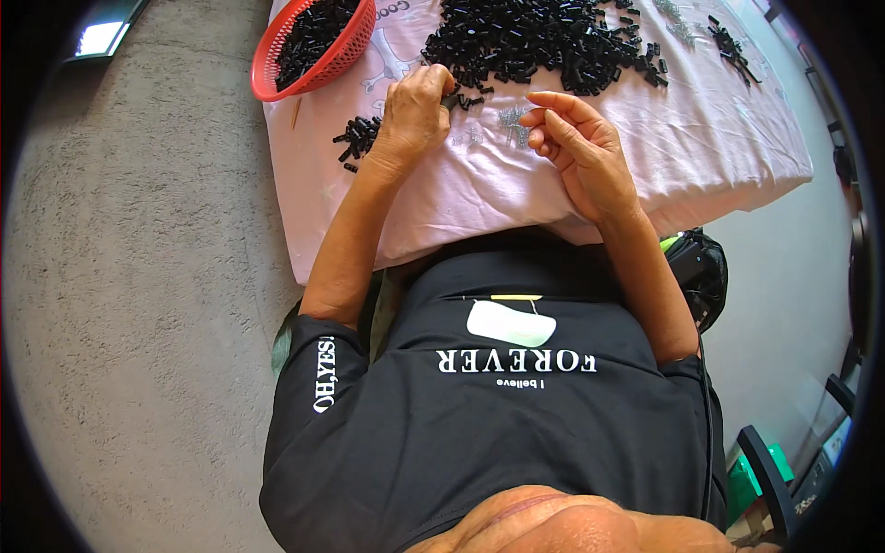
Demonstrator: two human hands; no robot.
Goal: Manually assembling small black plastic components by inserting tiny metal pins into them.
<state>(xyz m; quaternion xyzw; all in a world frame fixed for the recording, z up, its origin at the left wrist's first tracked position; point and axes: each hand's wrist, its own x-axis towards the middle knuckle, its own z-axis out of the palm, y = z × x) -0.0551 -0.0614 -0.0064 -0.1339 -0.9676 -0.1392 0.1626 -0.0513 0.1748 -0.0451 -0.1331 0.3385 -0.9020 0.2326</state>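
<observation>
My left hand (415, 115) is over the cloth with its fingers curled and pressed together. Its fingertips are among a few small black cylindrical pieces (470, 101), and whatever they hold is hidden. Beneath its wrist side lies a small heap of the same black pieces (359, 138). My right hand (585, 152) is raised to the right, its thumb bent in toward the curled fingers; anything pinched there is too small to make out. Between the hands, thin silvery metal pins (514, 124) are scattered on the cloth.
A pink cloth (691, 147) covers the table. A large pile of black pieces (544, 41) spreads across the far side. At the far left stands a red perforated basket (267, 81) holding more. Further right are more metal pins (675, 20) and a small black cluster (731, 51).
</observation>
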